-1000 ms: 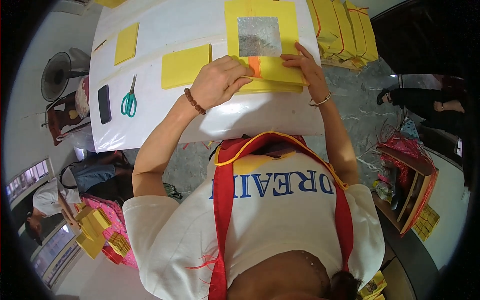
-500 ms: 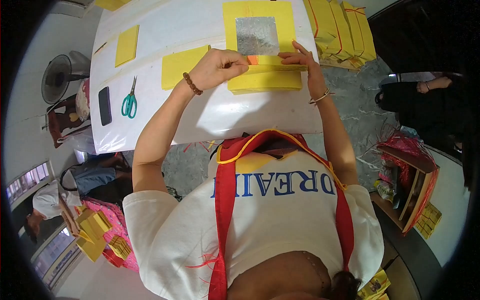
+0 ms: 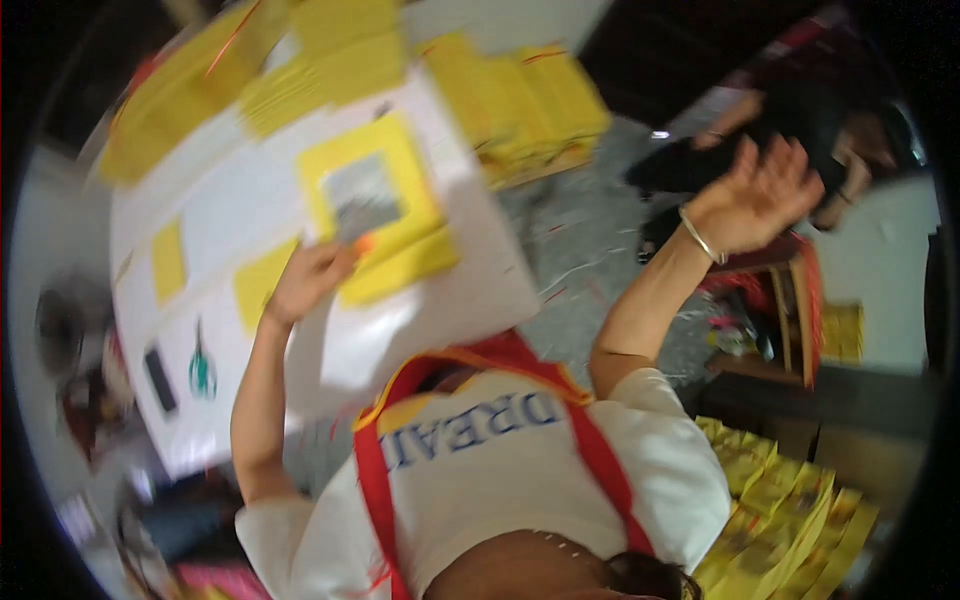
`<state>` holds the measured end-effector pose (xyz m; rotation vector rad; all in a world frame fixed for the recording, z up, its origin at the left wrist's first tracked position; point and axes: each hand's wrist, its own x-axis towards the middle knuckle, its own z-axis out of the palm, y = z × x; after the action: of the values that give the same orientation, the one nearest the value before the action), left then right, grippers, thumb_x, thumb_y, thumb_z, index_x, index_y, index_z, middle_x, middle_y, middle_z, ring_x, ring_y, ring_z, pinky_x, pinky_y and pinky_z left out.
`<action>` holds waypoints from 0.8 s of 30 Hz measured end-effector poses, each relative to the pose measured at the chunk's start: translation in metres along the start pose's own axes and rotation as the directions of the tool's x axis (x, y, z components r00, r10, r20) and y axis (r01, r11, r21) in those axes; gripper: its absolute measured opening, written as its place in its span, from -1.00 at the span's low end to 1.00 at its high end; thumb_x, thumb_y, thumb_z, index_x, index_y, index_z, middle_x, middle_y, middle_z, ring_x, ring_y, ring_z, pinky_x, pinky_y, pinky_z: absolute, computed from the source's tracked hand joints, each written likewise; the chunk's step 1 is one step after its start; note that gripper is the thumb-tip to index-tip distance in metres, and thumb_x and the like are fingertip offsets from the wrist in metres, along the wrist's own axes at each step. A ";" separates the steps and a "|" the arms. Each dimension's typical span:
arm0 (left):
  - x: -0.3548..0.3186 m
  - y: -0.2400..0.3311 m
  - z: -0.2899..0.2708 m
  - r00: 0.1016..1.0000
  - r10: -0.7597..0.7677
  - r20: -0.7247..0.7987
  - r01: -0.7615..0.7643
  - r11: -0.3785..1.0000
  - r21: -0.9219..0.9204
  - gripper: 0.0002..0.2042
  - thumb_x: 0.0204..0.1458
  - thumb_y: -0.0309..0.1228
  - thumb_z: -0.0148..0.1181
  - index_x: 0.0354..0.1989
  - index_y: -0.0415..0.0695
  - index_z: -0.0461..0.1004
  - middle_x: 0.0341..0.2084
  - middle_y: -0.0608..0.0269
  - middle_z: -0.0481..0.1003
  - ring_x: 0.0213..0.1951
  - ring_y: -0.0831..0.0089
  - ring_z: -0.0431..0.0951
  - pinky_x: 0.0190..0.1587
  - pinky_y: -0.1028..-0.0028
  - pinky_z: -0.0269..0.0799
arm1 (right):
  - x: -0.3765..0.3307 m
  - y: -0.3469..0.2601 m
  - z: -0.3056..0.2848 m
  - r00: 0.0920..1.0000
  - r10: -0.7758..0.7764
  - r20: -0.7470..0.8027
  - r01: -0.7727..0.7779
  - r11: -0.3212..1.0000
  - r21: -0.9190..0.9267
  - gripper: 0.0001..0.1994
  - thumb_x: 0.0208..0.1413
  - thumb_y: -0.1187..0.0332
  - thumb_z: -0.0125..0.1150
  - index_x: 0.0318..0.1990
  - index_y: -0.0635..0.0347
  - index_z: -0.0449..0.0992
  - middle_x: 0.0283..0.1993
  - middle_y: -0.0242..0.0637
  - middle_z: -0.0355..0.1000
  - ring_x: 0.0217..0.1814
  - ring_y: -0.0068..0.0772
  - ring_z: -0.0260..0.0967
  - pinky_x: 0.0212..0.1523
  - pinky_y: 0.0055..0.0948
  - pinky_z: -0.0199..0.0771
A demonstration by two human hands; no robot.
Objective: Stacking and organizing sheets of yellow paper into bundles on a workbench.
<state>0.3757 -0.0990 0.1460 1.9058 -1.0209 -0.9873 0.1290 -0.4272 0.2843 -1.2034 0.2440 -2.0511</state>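
A stack of yellow paper sheets (image 3: 408,148) lies on the white table, with a silver foil square (image 3: 362,197) on its top sheet and an orange-red mark at its near left edge. My left hand (image 3: 310,280) is closed on the near left edge of the yellow paper, by the orange-red mark; motion blurs the fingertips. Another thick yellow pad (image 3: 405,268) sits along the near side of the sheets. My right hand (image 3: 752,200) is held out to the right, past the table's edge, palm showing, fingers apart and nothing in it.
On the table (image 3: 400,345) are green-handled scissors (image 3: 202,372), a dark phone (image 3: 160,380), a flat yellow pad (image 3: 168,262) and large yellow stacks (image 3: 190,95) at the far side. Yellow bundles (image 3: 520,105) stand beyond its right edge. A person in dark clothes (image 3: 790,130) is at the right.
My right hand has left the yellow paper and swung out to the right, opening. My left hand stays at the paper's edge. The whole view has turned toward the right.
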 end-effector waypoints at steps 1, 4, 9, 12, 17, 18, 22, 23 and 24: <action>-0.001 -0.001 0.007 0.987 0.140 -0.079 -0.141 0.990 -0.014 -0.73 0.13 -0.27 0.01 -0.46 -0.24 0.44 -0.61 0.39 0.36 -0.48 0.63 0.32 -0.39 0.56 0.30 | 0.024 -0.022 -0.007 0.944 -0.267 -0.194 0.281 0.958 0.052 -0.58 0.21 0.20 -0.13 0.20 0.03 0.11 0.11 -0.10 0.26 0.09 -0.19 0.23 -0.08 -0.19 0.38; 0.003 0.000 0.009 0.970 0.203 -0.134 -0.200 0.979 0.036 -0.89 -0.03 -0.49 0.06 -0.50 -0.25 0.48 -0.60 0.30 0.44 -0.48 0.58 0.41 -0.38 0.54 0.34 | 0.027 -0.060 -0.017 0.776 -0.629 0.050 0.584 0.746 0.320 -0.60 0.19 0.19 -0.14 0.16 0.06 0.18 0.08 -0.10 0.30 0.06 -0.15 0.26 -0.03 -0.14 0.30; 0.010 0.000 0.012 0.971 0.165 -0.174 -0.177 0.982 -0.058 -0.92 -0.11 -0.53 0.11 -0.51 -0.30 0.47 -0.68 0.35 0.35 -0.57 0.61 0.30 -0.49 0.56 0.21 | -0.085 0.006 0.017 0.347 0.313 0.884 -0.136 0.949 -0.283 -0.47 0.05 0.19 0.12 0.15 0.25 0.26 0.21 -0.11 0.19 0.26 -0.14 0.12 0.21 -0.27 0.10; 0.007 0.003 0.010 0.985 0.085 -0.148 -0.096 0.993 -0.070 -0.89 -0.05 -0.47 0.11 -0.48 -0.27 0.49 -0.61 0.33 0.39 -0.52 0.63 0.33 -0.45 0.58 0.25 | -0.152 0.042 0.016 0.195 0.307 0.931 -0.186 0.944 -0.273 -0.44 0.00 0.15 0.17 0.15 0.22 0.28 0.12 -0.10 0.32 0.12 -0.15 0.28 0.13 -0.30 0.23; 0.009 0.002 0.003 0.995 0.076 -0.061 -0.070 0.994 0.089 -0.63 0.10 -0.20 0.00 -0.07 -0.21 0.50 -0.39 0.27 0.54 -0.30 0.51 0.47 -0.16 0.45 0.36 | -0.218 0.076 -0.006 0.004 0.365 0.931 -0.157 0.920 -0.359 -0.55 -0.16 0.19 0.34 -0.11 0.22 0.48 -0.03 -0.13 0.43 -0.01 -0.25 0.39 0.04 -0.32 0.33; 0.009 0.002 0.008 0.983 0.133 -0.123 -0.130 0.991 0.025 -0.67 0.11 -0.21 0.00 -0.19 -0.22 0.54 -0.46 0.34 0.51 -0.35 0.55 0.43 -0.22 0.50 0.34 | -0.220 0.077 -0.010 -0.182 0.576 0.797 -0.357 0.716 -0.600 -0.67 -0.13 0.35 0.33 -0.15 0.19 0.49 -0.06 -0.23 0.44 0.01 -0.30 0.38 0.08 -0.34 0.31; 0.015 0.004 0.001 0.995 0.068 -0.075 -0.076 0.991 -0.108 -0.83 0.00 -0.35 0.15 -0.45 -0.22 0.50 -0.58 0.49 0.42 -0.48 0.70 0.32 -0.41 0.61 0.22 | -0.216 0.075 -0.012 0.004 0.493 0.870 -0.609 0.691 -0.389 -0.45 -0.06 0.51 0.23 0.16 0.14 0.29 -0.01 -0.27 0.43 0.15 -0.41 0.26 0.22 -0.37 0.14; 0.015 0.005 0.000 0.996 0.073 -0.059 -0.080 0.988 -0.133 -0.83 -0.01 -0.36 0.15 -0.44 -0.22 0.51 -0.57 0.49 0.42 -0.47 0.70 0.32 -0.40 0.62 0.22 | -0.214 0.076 -0.010 -0.019 0.527 0.850 -0.608 0.669 -0.429 -0.44 -0.07 0.50 0.25 0.17 0.13 0.28 -0.03 -0.26 0.44 0.14 -0.39 0.26 0.22 -0.36 0.12; 0.016 0.007 0.000 0.997 0.058 -0.047 -0.064 0.986 -0.156 -0.84 -0.01 -0.36 0.15 -0.44 -0.22 0.52 -0.57 0.48 0.43 -0.47 0.70 0.32 -0.40 0.62 0.22 | -0.212 0.075 -0.010 -0.037 0.518 0.855 -0.598 0.674 -0.434 -0.42 -0.07 0.49 0.27 0.17 0.11 0.27 -0.05 -0.26 0.45 0.14 -0.36 0.26 0.23 -0.34 0.11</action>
<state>0.3798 -0.1154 0.1475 1.7492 -0.9429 -0.9593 0.2203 -0.3399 0.0981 -1.7068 0.0190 -0.2940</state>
